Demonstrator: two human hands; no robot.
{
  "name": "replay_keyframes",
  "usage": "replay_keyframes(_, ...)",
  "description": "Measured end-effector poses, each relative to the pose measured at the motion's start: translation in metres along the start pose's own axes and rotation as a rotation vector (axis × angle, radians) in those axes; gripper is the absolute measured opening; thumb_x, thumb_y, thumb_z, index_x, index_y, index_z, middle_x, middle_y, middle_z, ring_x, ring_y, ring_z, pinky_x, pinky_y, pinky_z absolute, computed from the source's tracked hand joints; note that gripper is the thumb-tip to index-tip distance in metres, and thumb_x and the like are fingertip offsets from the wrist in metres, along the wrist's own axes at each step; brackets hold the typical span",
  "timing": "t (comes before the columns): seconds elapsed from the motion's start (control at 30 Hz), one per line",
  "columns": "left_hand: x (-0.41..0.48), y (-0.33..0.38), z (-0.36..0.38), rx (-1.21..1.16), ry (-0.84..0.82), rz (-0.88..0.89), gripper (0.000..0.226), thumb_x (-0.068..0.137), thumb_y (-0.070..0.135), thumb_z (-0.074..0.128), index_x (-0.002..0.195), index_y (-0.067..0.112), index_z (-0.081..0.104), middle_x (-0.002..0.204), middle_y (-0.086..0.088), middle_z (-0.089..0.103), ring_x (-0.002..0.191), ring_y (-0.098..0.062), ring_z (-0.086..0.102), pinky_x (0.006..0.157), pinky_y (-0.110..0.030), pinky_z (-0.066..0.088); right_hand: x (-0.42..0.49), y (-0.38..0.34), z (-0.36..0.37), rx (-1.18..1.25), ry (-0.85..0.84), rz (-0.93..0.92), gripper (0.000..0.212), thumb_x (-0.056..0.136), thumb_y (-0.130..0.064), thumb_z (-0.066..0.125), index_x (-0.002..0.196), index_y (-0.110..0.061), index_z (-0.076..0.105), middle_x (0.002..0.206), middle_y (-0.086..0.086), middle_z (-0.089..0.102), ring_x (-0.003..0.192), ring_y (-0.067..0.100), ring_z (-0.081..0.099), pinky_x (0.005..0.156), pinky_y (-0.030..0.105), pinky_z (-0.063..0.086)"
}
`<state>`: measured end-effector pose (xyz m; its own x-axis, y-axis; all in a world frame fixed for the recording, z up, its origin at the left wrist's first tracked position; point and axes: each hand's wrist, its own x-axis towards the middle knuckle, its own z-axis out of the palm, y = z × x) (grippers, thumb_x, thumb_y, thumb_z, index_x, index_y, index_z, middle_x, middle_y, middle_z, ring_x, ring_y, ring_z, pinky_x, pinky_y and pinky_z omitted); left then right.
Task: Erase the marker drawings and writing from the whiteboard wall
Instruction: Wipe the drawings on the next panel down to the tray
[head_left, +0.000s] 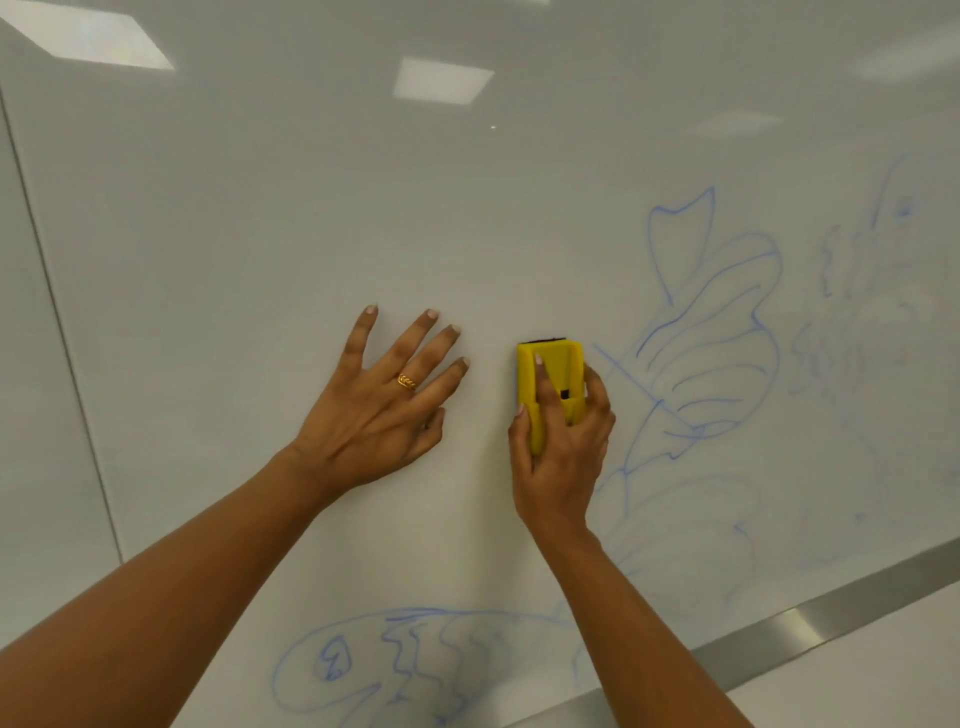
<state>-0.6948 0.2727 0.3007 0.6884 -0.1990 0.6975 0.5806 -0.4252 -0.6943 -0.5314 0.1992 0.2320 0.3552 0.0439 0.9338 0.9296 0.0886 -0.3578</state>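
The glossy whiteboard wall (311, 208) fills the view. My right hand (563, 452) grips a yellow eraser (550, 371) and holds it flat against the board, just left of a blue wing-like marker drawing (711, 332). My left hand (384, 410), wearing a gold ring, rests on the board with fingers spread, to the left of the eraser. Fainter, smeared blue marks (857, 291) lie at the far right. Another blue drawing (395, 660) sits low on the board, between my forearms.
A vertical panel seam (57, 322) runs down the left side. A metal strip (810, 623) slants along the board's lower right edge. Ceiling lights reflect near the top of the board.
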Motion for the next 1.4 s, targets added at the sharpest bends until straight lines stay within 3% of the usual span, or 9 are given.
replay_keyframes(0.17,0.001,0.001,0.002,0.009,-0.015,-0.006,0.048,0.091,0.034,0.038,0.133,0.013,0.046,0.145,-0.016,0.041,0.136,-0.031,0.029,0.108,-0.059,0.016,0.010,0.023,-0.006,0.016,0.058,0.153,0.044,0.089,-0.033,0.042,0.132,-0.029,0.046,0.134,0.014,0.037,0.110,0.025,0.037,0.078,0.048,0.050)
replay_keyframes(0.33,0.002,0.002,0.002,0.026,-0.028,-0.014,0.049,0.091,0.035,0.035,0.134,0.013,0.041,0.145,-0.016,0.040,0.137,-0.031,0.028,0.109,-0.058,0.014,0.008,0.001,0.000,0.032,0.097,0.320,0.046,0.087,-0.032,0.041,0.130,-0.022,0.053,0.132,0.019,0.043,0.106,0.033,0.044,0.078,0.048,0.045)
replay_keyframes(0.7,0.024,0.000,-0.001,0.016,0.017,-0.051,0.043,0.089,0.036,0.042,0.121,0.012,0.057,0.135,-0.015,0.053,0.128,-0.029,0.038,0.103,-0.055,0.025,0.050,-0.026,0.004,-0.042,0.022,-0.093,0.048,0.089,-0.034,0.042,0.136,-0.035,0.035,0.135,0.009,0.033,0.107,0.022,0.042,0.077,0.034,0.042)
replay_keyframes(0.97,0.068,-0.008,-0.002,0.025,0.007,-0.112,0.048,0.088,0.035,0.038,0.121,0.010,0.061,0.139,-0.014,0.049,0.132,-0.028,0.033,0.105,-0.056,0.020,0.076,0.020,-0.011,-0.028,0.093,0.165,0.046,0.086,-0.036,0.040,0.129,-0.026,0.054,0.131,0.017,0.045,0.105,0.031,0.044,0.075,0.045,0.045)
replay_keyframes(1.23,0.076,-0.001,0.003,0.034,-0.011,-0.114,0.049,0.088,0.036,0.037,0.125,0.012,0.059,0.140,-0.014,0.048,0.134,-0.030,0.033,0.107,-0.058,0.018,0.053,0.045,-0.012,0.010,0.160,0.445,0.049,0.085,-0.037,0.037,0.126,-0.019,0.058,0.130,0.022,0.044,0.105,0.041,0.046,0.076,0.053,0.047)
replay_keyframes(1.3,0.076,-0.001,0.002,0.041,-0.011,-0.118,0.050,0.088,0.037,0.037,0.124,0.012,0.060,0.140,-0.014,0.048,0.133,-0.031,0.036,0.107,-0.058,0.019,0.043,0.032,-0.010,0.030,0.154,0.411,0.047,0.086,-0.035,0.039,0.126,-0.019,0.058,0.129,0.021,0.044,0.106,0.034,0.042,0.075,0.051,0.046)
replay_keyframes(1.4,0.078,0.001,0.002,0.049,-0.019,-0.128,0.050,0.087,0.038,0.037,0.123,0.013,0.061,0.138,-0.014,0.050,0.131,-0.032,0.041,0.105,-0.059,0.020,0.031,0.016,-0.007,0.010,0.075,0.220,0.045,0.087,-0.035,0.040,0.130,-0.026,0.051,0.132,0.014,0.040,0.108,0.026,0.039,0.077,0.045,0.045)
